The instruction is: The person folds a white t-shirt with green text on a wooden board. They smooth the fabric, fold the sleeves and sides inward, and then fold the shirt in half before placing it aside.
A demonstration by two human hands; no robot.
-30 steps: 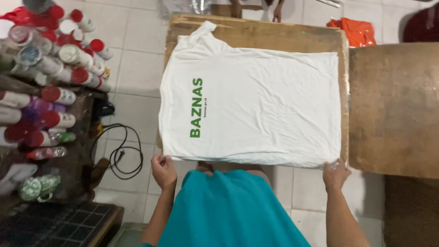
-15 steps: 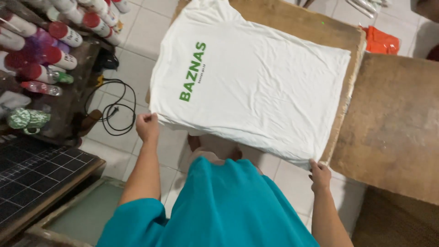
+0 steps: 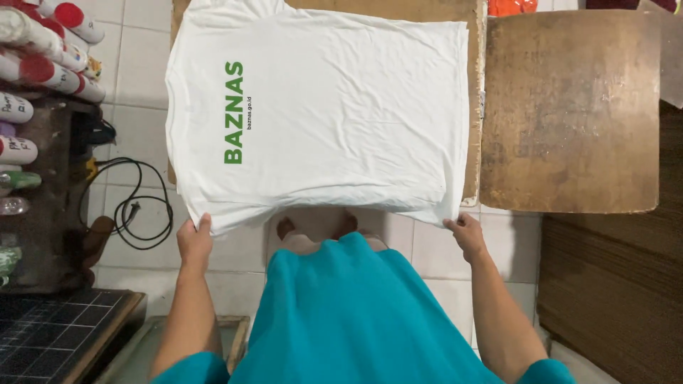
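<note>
White floor tiles show beneath a wooden board [image 3: 473, 107] bearing the white T-shirt [image 3: 341, 107]; left hand [image 3: 193, 242] and right hand [image 3: 466, 233] each pinch its near hem corners, shirt stretching straight away from both.

We see a white shirt [image 3: 341, 107] with green lettering down 1 side, lying on a brown board [image 3: 473, 107]. Beside it sits a mottled brown slab [image 3: 569, 107]. The floor [image 3: 135, 85] is pale tile, crossed by a black cable [image 3: 135, 210]. White bottles [image 3: 50, 57] carry red caps. Our own garment [image 3: 356, 313] is plain teal. An orange item [image 3: 512, 7] shows at the top.
</note>
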